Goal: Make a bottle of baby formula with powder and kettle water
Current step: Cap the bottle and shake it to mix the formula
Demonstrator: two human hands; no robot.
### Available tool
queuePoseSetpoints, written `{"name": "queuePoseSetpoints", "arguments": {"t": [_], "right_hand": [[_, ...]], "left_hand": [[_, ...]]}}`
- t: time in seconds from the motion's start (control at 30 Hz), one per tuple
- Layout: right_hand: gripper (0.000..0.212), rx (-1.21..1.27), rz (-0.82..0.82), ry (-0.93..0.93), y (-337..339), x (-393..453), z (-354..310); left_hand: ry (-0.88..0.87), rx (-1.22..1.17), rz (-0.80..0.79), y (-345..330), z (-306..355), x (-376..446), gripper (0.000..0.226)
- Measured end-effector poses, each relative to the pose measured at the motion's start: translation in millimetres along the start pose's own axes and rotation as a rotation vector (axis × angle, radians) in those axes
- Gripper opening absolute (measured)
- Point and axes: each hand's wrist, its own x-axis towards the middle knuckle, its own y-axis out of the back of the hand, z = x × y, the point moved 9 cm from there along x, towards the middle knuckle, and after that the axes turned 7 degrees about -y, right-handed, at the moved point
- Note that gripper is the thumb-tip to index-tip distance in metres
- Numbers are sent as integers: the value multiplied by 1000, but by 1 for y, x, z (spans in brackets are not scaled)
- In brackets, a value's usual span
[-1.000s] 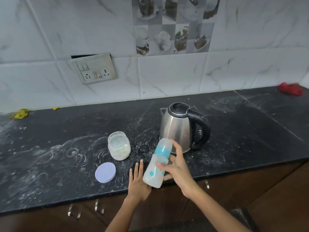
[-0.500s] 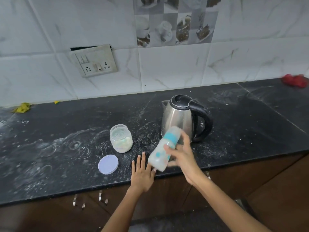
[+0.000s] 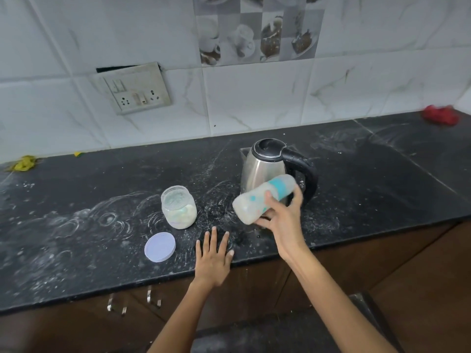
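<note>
My right hand [image 3: 283, 217] grips a baby bottle [image 3: 257, 200] with a teal collar and a clear cap. The bottle is tilted almost on its side, cap end up to the right, and holds milky liquid. It hangs just in front of the steel kettle [image 3: 265, 169] with its black lid and handle. My left hand [image 3: 212, 256] lies flat on the black counter [image 3: 76, 225] near its front edge, fingers spread, holding nothing. An open glass jar [image 3: 179, 207] with pale powder stands to the left. Its round lilac lid [image 3: 160, 247] lies flat in front of it.
White powder is smeared across the counter around the jar and kettle. A switch socket plate [image 3: 135, 90] hangs on the tiled wall. A red cloth [image 3: 439, 115] lies at the far right, yellow scraps [image 3: 24, 163] at the far left. Brown cabinet doors with metal handles [image 3: 153, 299] run below.
My right hand has swung the bottle from nearly upright to almost sideways, moving it up and right toward the kettle. My left hand stays flat on the counter.
</note>
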Motion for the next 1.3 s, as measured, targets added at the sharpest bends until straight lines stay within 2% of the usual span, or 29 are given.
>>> {"name": "queuePoseSetpoints", "arguments": {"t": [0.07, 0.13, 0.23, 0.27, 0.33, 0.37, 0.53, 0.6, 0.67, 0.73, 0.77, 0.83, 0.9, 0.93, 1.03, 1.17, 1.27, 1.3], "right_hand": [[71, -254, -169, -88, -15, -13, 17], [70, -370, -276, -180, -23, -31, 35], [64, -188, -225, -223, -14, -25, 33], [60, -112, -221, -236, -16, -23, 29], [51, 18, -224, -281, -19, -21, 24], [48, 65, -231, -311, -21, -22, 23], [42, 107, -306, -394, -28, -29, 12], [43, 42, -332, -363, -29, -30, 5], [50, -195, -307, -262, -23, -29, -5], [64, -454, -262, -123, -17, -27, -19], [74, -503, -244, -60, -18, -26, -26], [92, -409, -181, 33, -16, -18, -35], [96, -311, -156, 48, -16, -14, -27], [96, -341, -189, 16, -19, -16, -14], [92, -425, -295, -55, -27, -27, 19], [85, -234, -117, 27, -8, -12, 7], [85, -392, -248, -70, -21, -22, 28], [83, -377, -246, -63, -22, -23, 27]], "left_hand": [[-54, 26, 37, 3, 2, -1, 80], [-54, 27, 5, -8, 0, 2, 85], [-42, -10, 54, 2, 2, 2, 73], [-18, -33, 44, 6, 3, 1, 81], [-17, 9, 51, 1, 3, 1, 116], [-6, 29, 56, 1, 2, 2, 122], [14, 36, 73, 5, 2, 2, 100], [16, 18, 90, 5, 1, 0, 93], [13, -4, 93, 6, 2, 0, 91], [18, 13, 90, 7, 3, 0, 90], [24, 25, 88, 5, 3, -1, 90], [24, 40, 73, 4, 2, 0, 92], [25, 42, 58, 6, 2, 0, 101], [28, 60, 69, 8, 1, 0, 100], [18, 85, 78, 2, 0, 0, 61], [-17, 134, 133, -1, 2, 2, 66], [-6, 135, 146, -3, 1, 2, 50], [-7, 134, 154, -2, 2, 3, 49]]}}
